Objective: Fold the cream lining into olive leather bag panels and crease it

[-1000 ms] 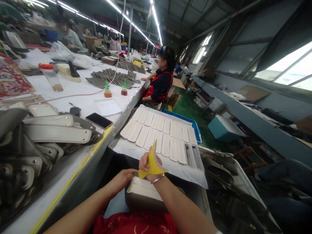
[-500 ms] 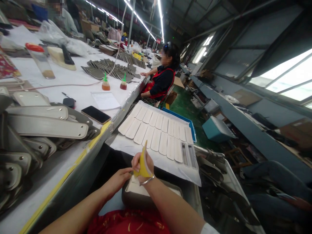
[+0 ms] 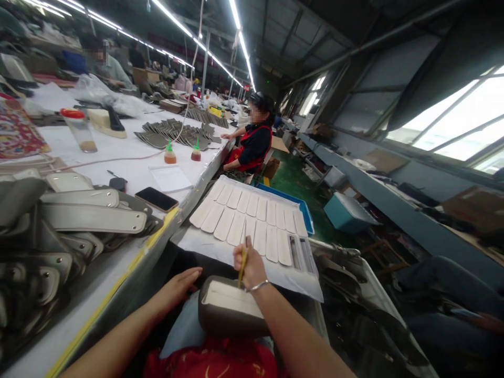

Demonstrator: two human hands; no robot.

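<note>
On my lap lies a grey leather piece [image 3: 230,320] with a white strip [image 3: 232,297] on top. My right hand [image 3: 249,268] is closed on a thin yellow scraper [image 3: 242,262], seen edge-on, just above the strip's far end. Beside the piece's left edge rests my left hand [image 3: 179,287], its fingers stretched out flat and holding nothing. In front of my hands a white sheet [image 3: 255,262] carries rows of white strips [image 3: 252,220].
A long white worktable [image 3: 129,157] on the left holds stacked grey straps [image 3: 79,215], a phone [image 3: 156,199], two small glue bottles [image 3: 183,152] and a jar [image 3: 81,128]. A seated person in red and black [image 3: 252,142] works ahead. A blue tray [image 3: 305,210] and teal bin [image 3: 348,212] lie right.
My right hand has turned the yellow scraper from flat-on to edge-on and lowered it toward the white strip. My left hand has opened and slid down beside the grey piece.
</note>
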